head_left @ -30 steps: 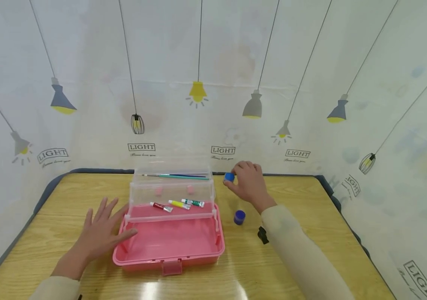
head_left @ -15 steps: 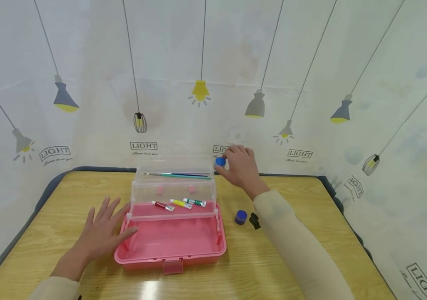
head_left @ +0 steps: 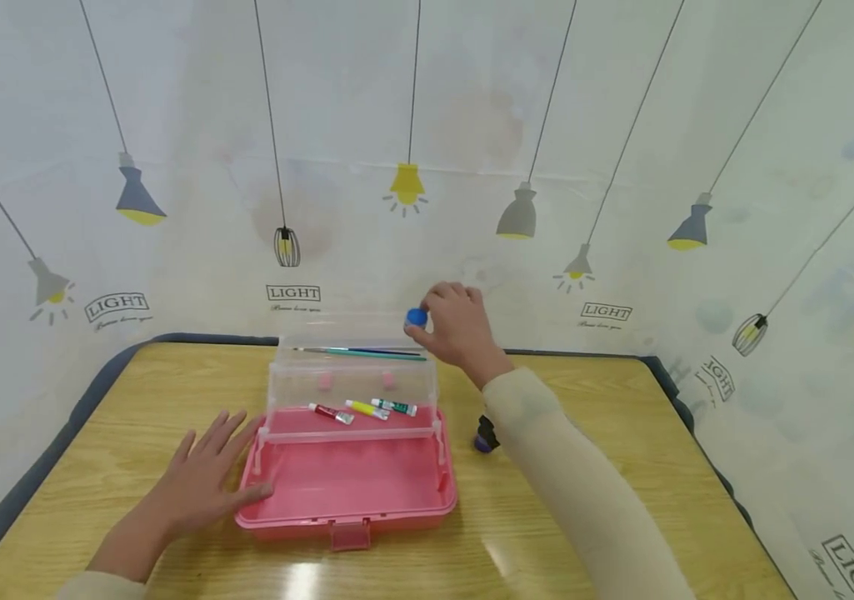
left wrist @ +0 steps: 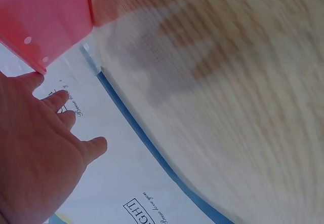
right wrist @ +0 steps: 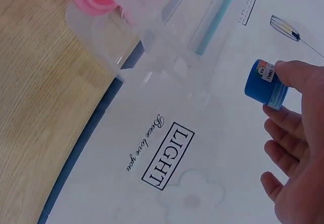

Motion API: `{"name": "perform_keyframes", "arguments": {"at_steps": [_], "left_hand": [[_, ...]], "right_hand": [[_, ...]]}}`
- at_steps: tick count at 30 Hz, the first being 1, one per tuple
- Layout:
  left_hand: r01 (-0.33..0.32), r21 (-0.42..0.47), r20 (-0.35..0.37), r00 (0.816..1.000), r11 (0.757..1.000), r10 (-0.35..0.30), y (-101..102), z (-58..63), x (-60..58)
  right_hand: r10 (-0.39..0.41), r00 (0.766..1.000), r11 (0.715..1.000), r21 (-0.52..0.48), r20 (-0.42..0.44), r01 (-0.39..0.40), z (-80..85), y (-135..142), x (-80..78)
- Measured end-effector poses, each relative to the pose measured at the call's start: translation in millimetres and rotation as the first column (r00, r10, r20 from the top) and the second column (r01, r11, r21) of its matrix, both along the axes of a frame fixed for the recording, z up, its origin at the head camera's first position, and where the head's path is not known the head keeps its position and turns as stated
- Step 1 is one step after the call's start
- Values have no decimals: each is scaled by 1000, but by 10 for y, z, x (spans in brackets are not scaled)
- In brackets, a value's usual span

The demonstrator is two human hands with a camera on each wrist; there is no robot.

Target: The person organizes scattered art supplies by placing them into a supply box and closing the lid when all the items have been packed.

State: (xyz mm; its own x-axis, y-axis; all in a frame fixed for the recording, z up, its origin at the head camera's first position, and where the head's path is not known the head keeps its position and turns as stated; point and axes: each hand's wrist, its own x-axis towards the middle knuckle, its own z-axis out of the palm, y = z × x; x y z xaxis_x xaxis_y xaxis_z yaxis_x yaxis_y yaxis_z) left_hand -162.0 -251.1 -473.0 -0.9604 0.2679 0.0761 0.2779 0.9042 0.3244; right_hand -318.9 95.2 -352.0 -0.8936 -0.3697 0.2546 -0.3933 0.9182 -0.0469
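Observation:
My right hand (head_left: 458,323) pinches a small blue-lidded paint jar (right wrist: 260,81) between thumb and fingers, raised at the back right corner of the clear trays. Fingers spread, my left hand (head_left: 202,479) rests at the left rim of a pink storage box (head_left: 352,479), its thumb over the edge. Clear trays (head_left: 352,383) stand lifted over the back of the box. The lower tray bears a dark red paint tube (head_left: 332,414), a yellow one (head_left: 367,409) and a green one (head_left: 394,407). Paintbrushes (head_left: 374,354) lie in the upper tray.
A second, dark blue paint jar (head_left: 482,444) stands on the wooden table (head_left: 546,525) right of the box, partly hidden by a black piece at the right sleeve (head_left: 561,442). Behind the table's dark edge hangs a lamp-print cloth (head_left: 352,108).
My right hand has lifted the blue paint jar from the table's back and carried it left towards the clear trays. The left hand has stayed at the box.

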Motion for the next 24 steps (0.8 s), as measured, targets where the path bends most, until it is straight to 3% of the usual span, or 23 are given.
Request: {"name": "perform_keyframes", "arguments": {"at_steps": [6,13,24], "left_hand": [[23,-4,27,999,1000,-23,-22,42,-14],[25,12,114,993,1000,-27,3,116,-16],[37,59,97,994,998,-43,26,107,11]], "right_hand": [[8,1000,1000,6,27,-8,-16,-152,-85],[-3,999,1000,22,34,2,-98,-343,-202],[-5,998,999,50,67,2,-206,-581,-285]]}}
